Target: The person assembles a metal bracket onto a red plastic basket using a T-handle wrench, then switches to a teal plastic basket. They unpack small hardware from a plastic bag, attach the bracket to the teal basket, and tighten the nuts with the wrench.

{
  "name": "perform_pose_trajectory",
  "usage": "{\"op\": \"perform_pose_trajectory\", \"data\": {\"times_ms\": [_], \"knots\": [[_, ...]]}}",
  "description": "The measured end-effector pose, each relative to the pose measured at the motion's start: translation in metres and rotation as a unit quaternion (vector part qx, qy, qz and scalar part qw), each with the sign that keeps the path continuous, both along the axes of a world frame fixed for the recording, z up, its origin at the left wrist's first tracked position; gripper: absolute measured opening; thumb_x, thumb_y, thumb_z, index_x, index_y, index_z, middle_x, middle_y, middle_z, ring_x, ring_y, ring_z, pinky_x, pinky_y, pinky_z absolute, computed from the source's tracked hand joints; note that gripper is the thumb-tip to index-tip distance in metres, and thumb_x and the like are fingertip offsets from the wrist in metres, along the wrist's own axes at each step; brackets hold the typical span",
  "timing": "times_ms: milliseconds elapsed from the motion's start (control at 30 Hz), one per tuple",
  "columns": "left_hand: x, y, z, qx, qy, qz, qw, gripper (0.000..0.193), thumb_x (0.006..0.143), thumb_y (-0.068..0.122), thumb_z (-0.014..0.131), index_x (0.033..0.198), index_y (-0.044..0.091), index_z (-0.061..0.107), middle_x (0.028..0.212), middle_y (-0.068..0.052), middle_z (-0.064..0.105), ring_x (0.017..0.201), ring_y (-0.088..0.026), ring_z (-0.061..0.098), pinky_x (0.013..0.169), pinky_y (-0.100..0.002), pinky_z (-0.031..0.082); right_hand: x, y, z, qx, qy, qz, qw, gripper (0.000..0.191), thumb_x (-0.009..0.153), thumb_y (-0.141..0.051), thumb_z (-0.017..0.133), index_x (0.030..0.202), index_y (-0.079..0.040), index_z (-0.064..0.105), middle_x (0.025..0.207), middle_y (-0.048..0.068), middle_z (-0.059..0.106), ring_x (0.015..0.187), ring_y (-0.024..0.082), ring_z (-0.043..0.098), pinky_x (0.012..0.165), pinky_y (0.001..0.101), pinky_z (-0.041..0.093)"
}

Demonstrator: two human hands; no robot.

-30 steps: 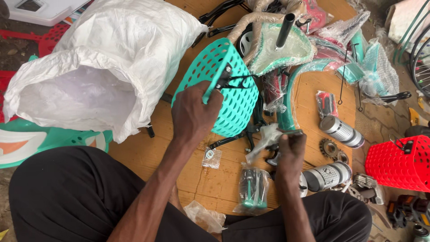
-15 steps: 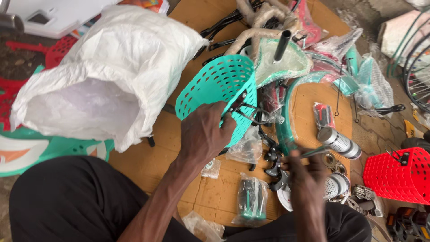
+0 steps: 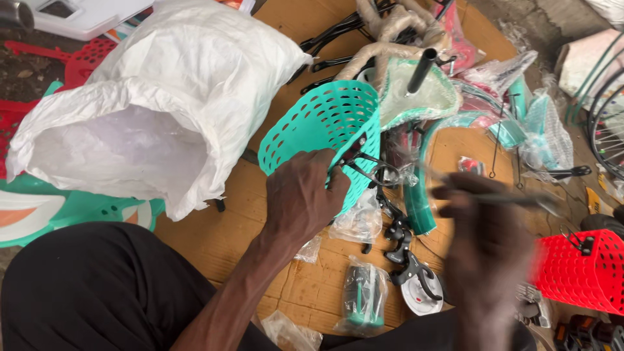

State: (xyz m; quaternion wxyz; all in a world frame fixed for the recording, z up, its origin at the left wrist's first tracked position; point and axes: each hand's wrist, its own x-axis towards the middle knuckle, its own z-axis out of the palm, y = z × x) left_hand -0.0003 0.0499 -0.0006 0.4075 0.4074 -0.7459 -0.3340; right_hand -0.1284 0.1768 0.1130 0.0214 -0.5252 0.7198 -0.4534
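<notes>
1. Under my left hand is the basket: my fingers curl over its rim and pinch it, next to a black wire bracket fixed at its edge.
2. It is teal plastic, pierced all over with oval holes, lying on its side on the cardboard with its mouth turned toward me, just beside the white sack.
3. My right hand is blurred; it is closed around a thin dark tool that points right. What kind of tool it is I cannot tell.
4. Part of the basket's rim is hidden by my left hand, and its far side is covered by a teal saddle with a black post sticking up.
5. My left forearm comes up from my lap, wrist bent, knuckles up. My right hand is raised, apart from the basket, above the small parts on the cardboard.
6. Around the basket: clear bags of fittings, black brake levers, a teal mudguard. A red basket sits at the right edge, partly cut off.
</notes>
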Motion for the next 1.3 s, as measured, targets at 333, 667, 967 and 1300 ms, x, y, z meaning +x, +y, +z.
{"op": "perform_pose_trajectory", "data": {"times_ms": [333,667,967,1300], "knots": [[-0.004,-0.001,0.001,-0.046,0.015,0.022,0.999,0.021,0.087,0.021,0.065,0.092,0.001,0.071,0.080,-0.023,0.067,0.072,-0.042,0.065,0.062,-0.054,0.052,0.010,-0.036,-0.061,0.025,0.237,-0.030,0.971,0.006,0.096,-0.003,0.069,0.100,-0.007,0.068,0.090,0.011,0.067,0.084,0.029,0.056,0.078,0.0432,0.036],[-0.005,-0.006,-0.010,-0.012,0.011,0.027,0.999,0.024,0.089,0.020,0.061,0.096,-0.001,0.071,0.085,-0.023,0.069,0.076,-0.040,0.068,0.066,-0.053,0.053,0.011,-0.025,-0.033,-0.120,0.127,-0.107,0.979,0.012,0.108,0.004,0.056,0.113,-0.002,0.065,0.104,0.010,0.072,0.088,0.015,0.067,0.081,0.0287,0.055],[0.022,-0.032,0.004,0.058,0.129,0.092,0.986,0.030,0.095,0.026,0.058,0.083,0.001,0.068,0.062,-0.011,0.063,0.054,-0.024,0.061,0.057,-0.043,0.048,-0.012,0.028,-0.095,-0.078,-0.167,-0.075,0.980,0.015,0.111,-0.019,0.063,0.113,-0.005,0.068,0.093,0.006,0.070,0.076,0.016,0.058,0.070,0.0308,0.050],[0.031,-0.038,0.013,0.161,0.285,0.077,0.942,0.027,0.094,0.014,0.055,0.074,-0.004,0.050,0.062,0.001,0.038,0.059,-0.007,0.030,0.053,-0.033,0.027,-0.047,0.042,-0.144,0.444,-0.053,-0.094,0.889,0.051,0.096,-0.053,0.061,0.109,-0.005,0.075,0.091,0.007,0.076,0.081,0.019,0.073,0.077,0.0376,0.055]]}}
